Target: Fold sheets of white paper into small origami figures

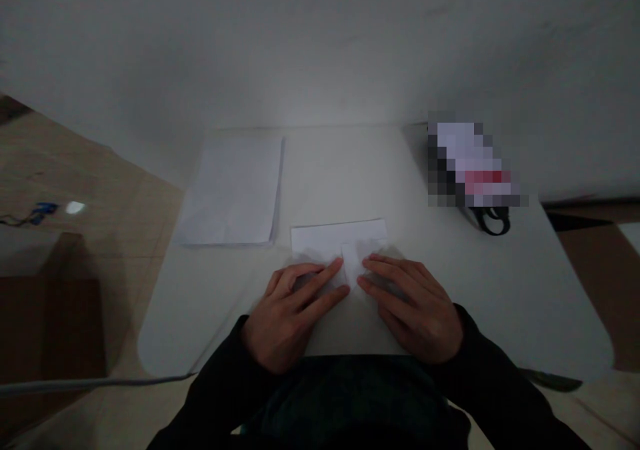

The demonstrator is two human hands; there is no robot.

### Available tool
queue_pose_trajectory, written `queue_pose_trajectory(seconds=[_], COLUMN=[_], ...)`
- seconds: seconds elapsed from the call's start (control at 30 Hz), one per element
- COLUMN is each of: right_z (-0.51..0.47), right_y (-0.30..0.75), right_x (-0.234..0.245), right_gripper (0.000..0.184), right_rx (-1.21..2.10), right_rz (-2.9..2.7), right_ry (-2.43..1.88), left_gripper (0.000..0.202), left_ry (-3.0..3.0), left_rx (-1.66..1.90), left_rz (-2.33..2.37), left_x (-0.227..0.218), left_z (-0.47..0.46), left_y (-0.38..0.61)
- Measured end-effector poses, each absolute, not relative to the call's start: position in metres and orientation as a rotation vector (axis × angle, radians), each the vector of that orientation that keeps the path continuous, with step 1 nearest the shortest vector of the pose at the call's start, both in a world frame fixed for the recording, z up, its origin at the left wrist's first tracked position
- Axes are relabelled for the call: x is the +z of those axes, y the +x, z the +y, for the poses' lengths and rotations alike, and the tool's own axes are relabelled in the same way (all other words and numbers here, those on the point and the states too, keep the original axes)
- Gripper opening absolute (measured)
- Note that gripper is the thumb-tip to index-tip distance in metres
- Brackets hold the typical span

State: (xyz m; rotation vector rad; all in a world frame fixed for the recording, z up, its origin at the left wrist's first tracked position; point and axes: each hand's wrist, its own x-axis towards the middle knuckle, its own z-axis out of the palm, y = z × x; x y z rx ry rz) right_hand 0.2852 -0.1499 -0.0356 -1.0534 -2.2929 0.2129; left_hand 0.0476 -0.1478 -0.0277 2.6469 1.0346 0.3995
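A white sheet of paper [330, 237] lies on the white table in front of me, with a narrow folded strip [353, 260] standing out at its middle. My left hand [295, 310] rests on the paper from the left, fingers stretched out and two fingertips touching the strip's left side. From the right, my right hand [415, 303] lies with its fingers extended, fingertips at the strip's right side. Both hands cover the lower parts of the paper, so its full shape is hidden.
On the table's [345, 170] left side lies a stack of white paper [233, 190]. A blurred-out object with a black strap [493, 223] sits at the back right. The wall [310, 50] borders the table's far edge. A cardboard box [55, 323] stands on the floor at left.
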Motion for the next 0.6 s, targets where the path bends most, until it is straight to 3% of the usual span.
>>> queue_pose_trajectory(seconds=[0.17,0.3,0.6], right_z=[-0.141,-0.122,-0.099], right_y=[0.283,0.274,0.268], right_x=[-0.035,-0.033,-0.031], right_gripper=[0.031,0.052,0.04], right_rx=[0.349,0.375,0.437], right_rz=[-2.221,-2.182,-2.129], right_ry=[-1.228,-1.426,-1.634], left_gripper=[0.045,0.042,0.036], left_ry=[2.644,2.646,2.637], left_rx=[0.391,0.372,0.379], left_rz=[1.034,1.03,1.009], left_x=[-0.026,-0.024,-0.023], left_z=[-0.149,-0.149,-0.151], left_y=[0.049,0.05,0.05])
